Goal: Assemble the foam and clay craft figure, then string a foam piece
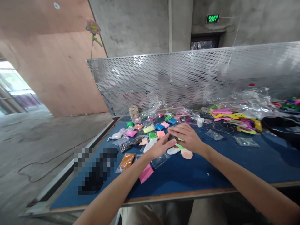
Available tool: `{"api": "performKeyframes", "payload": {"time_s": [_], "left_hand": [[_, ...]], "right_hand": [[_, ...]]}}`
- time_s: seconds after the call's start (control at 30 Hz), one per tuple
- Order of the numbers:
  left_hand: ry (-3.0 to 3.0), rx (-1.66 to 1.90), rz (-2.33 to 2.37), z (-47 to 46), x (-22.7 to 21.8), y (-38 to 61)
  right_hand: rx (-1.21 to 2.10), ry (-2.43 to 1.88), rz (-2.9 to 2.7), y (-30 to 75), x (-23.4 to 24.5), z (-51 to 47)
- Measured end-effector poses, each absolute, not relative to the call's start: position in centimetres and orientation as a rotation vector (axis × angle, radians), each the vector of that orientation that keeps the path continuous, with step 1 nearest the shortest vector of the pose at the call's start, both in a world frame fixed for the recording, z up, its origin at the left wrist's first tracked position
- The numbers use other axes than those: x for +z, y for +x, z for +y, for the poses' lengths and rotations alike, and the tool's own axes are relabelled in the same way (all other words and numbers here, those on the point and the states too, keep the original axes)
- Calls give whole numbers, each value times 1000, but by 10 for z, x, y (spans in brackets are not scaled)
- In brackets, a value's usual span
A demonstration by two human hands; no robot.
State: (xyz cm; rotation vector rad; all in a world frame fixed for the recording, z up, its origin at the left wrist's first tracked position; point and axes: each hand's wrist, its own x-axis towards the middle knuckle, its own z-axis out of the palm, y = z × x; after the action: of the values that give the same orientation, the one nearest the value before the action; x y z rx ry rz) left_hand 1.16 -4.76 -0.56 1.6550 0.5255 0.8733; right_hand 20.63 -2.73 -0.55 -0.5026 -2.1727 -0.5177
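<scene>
My left hand (161,147) and my right hand (186,137) meet above the table's middle. Between their fingers is a small dark piece (172,137), mostly covered, so its kind is unclear. The right fingers lie bent over the left fingertips. Just below the hands are a white flat shape (173,151), a light green strip (180,146) and a peach rounded piece (187,154). Close to the left wrist lie a clear plastic bag (160,160) and a pink sheet (146,173). An orange-brown packet (127,161) is further left.
Several small coloured packets, such as a magenta one (131,133), cover the blue tabletop (211,179). A perforated metal panel (150,73) closes the back. Yellow and pink cutouts (231,116) and a black strap (278,129) lie right. A pixelated dark object (96,172) sits left.
</scene>
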Motion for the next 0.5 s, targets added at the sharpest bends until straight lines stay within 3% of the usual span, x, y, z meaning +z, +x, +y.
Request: {"api": "performKeyframes", "payload": {"time_s": [0.17, 0.5], "left_hand": [[1826, 939, 777, -47, -2, 12], [1415, 875, 537, -38, -14, 12]], "right_hand": [[-445, -487, -2195, 201, -7, -29], [-469, -498, -2187, 205, -8, -24]]}}
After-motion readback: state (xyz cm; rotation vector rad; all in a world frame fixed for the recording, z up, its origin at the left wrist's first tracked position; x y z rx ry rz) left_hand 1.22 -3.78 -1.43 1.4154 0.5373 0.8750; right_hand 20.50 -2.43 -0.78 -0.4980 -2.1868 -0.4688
